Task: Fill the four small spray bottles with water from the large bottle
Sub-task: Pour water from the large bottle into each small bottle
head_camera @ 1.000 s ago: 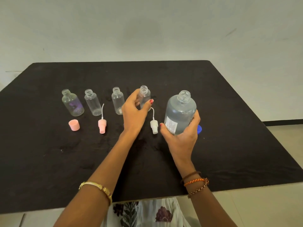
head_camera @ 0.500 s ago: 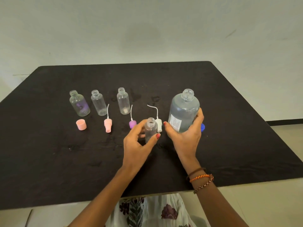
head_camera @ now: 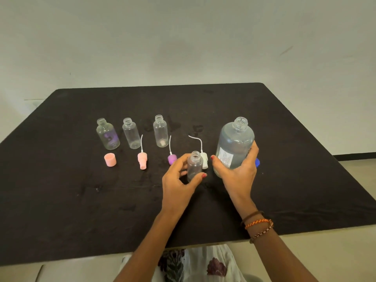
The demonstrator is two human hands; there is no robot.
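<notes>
Your left hand (head_camera: 179,180) grips one small bottle (head_camera: 194,165), thumb and fingers curled round its body; it's upright, mouth open, low over the table (head_camera: 61,200) in front of you. I can't tell if its base touches the table.

Your right hand (head_camera: 238,171) wraps the large bottle (head_camera: 234,145) around its lower half, fingers clenched on it. That bottle is upright, cap off, white label facing you, cloudy with water, just right of the small one. A blue cap (head_camera: 257,162) peeks out behind your right hand.

The other three small bottles stand uncapped in a row at the back left: left bottle (head_camera: 107,136) with a purple mark on it, middle bottle (head_camera: 131,133), right bottle (head_camera: 160,131). All three look empty.

Lying on the table in front of that row: pink cap (head_camera: 110,159), pink sprayer (head_camera: 142,157) with its tube pointing away, purple sprayer (head_camera: 172,156), white sprayer (head_camera: 203,155) with a curved tube, just behind the small bottle you hold.

Thread bracelets (head_camera: 258,224) on your right wrist.
</notes>
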